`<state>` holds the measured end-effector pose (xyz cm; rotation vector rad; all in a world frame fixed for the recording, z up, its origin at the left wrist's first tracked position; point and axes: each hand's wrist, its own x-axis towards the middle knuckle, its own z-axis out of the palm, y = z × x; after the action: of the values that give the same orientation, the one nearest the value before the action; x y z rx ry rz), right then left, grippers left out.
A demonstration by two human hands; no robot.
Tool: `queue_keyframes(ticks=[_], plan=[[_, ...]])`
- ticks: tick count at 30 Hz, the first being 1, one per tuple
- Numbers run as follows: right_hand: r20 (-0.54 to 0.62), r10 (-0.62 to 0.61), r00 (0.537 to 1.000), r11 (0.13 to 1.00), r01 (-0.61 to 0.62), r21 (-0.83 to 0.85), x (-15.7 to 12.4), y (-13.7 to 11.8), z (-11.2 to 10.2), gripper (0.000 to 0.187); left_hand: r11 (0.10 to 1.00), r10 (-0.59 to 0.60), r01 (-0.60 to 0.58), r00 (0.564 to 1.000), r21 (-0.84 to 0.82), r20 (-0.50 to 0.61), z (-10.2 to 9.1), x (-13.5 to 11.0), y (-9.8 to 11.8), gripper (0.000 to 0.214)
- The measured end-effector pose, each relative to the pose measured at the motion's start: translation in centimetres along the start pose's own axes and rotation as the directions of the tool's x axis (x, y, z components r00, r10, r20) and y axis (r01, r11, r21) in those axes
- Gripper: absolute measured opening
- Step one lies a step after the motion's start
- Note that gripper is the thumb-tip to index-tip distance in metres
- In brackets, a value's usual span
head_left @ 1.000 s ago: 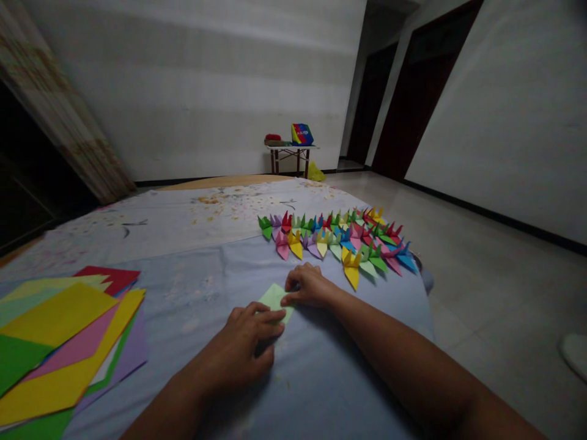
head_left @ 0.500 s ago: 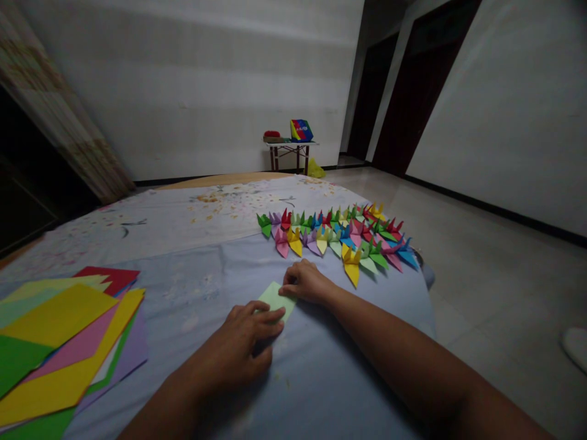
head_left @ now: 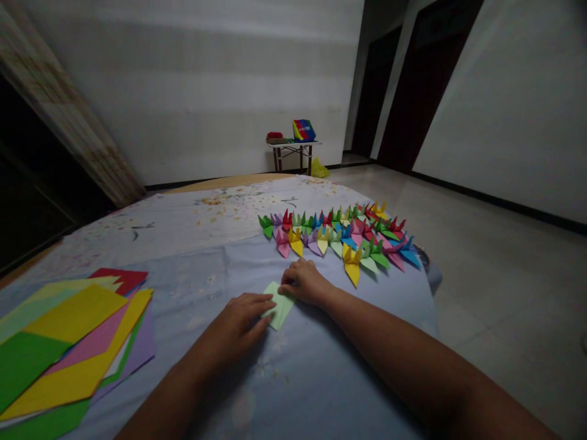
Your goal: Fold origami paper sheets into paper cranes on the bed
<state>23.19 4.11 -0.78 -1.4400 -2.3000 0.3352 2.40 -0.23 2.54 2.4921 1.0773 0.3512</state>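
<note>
A small folded piece of pale green origami paper point(head_left: 279, 310) lies on the blue cloth in front of me. My right hand point(head_left: 306, 282) has its fingers curled and pinches the paper's upper right edge. At the left edge, my left hand point(head_left: 241, 321) rests with its fingers stretched out, the tips touching the paper and the thumb apart below. A crease runs down the part of the paper that shows between the hands. Beyond my right hand stand several rows of folded paper cranes point(head_left: 352, 263) in many colours.
On the left lies a fanned stack of coloured paper sheets point(head_left: 76, 315). A flowered cloth point(head_left: 183, 214) covers the far part of the table. Against the wall is a small side table point(head_left: 293, 145) bearing a colourful bag point(head_left: 304, 130); a yellow plastic bag point(head_left: 320, 168) sits on the floor.
My left hand has drawn back slightly to the left, uncovering more of the green paper's lower part. My right hand keeps its pinch. The view has shifted a little.
</note>
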Motion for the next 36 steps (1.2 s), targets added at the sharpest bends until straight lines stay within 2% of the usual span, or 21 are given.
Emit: queue_keyframes(ticks=[7,12,19,23,28,33,36], plan=[[0.007,-0.058,0.998,0.993,0.058,-0.104,0.6,-0.9,0.1,0.020,0.991,0.024,-0.032,0.997,0.128,0.067,0.8,0.4,0.0,0.028],[0.112,-0.046,0.993,0.998,0.051,-0.042,1.9,-0.9,-0.5,0.017,0.990,0.012,-0.021,0.998,0.142,0.063,0.8,1.2,-0.4,0.031],[0.094,-0.012,0.995,1.000,0.011,0.009,1.8,-0.6,0.5,0.017,1.000,-0.012,0.012,1.000,0.017,0.013,0.9,1.2,-0.8,0.034],[0.031,-0.022,0.999,0.998,0.020,0.065,1.4,-0.3,1.2,0.016,0.993,-0.023,0.022,1.000,-0.120,-0.007,0.2,0.8,-2.0,0.034],[0.026,-0.042,0.999,0.996,0.040,0.076,1.2,-0.2,1.2,0.015,0.981,-0.039,0.040,0.999,-0.188,0.010,-0.3,0.8,-3.6,0.033],[-0.016,-0.178,0.984,0.978,0.178,0.112,0.8,0.0,0.2,0.013,0.979,-0.011,0.013,1.000,-0.204,0.011,-0.3,1.1,-4.0,0.026],[0.036,-0.295,0.955,0.940,0.283,0.192,0.5,-0.1,-0.6,0.013,0.977,0.001,0.003,1.000,-0.215,0.020,-0.4,1.1,-3.9,0.024]])
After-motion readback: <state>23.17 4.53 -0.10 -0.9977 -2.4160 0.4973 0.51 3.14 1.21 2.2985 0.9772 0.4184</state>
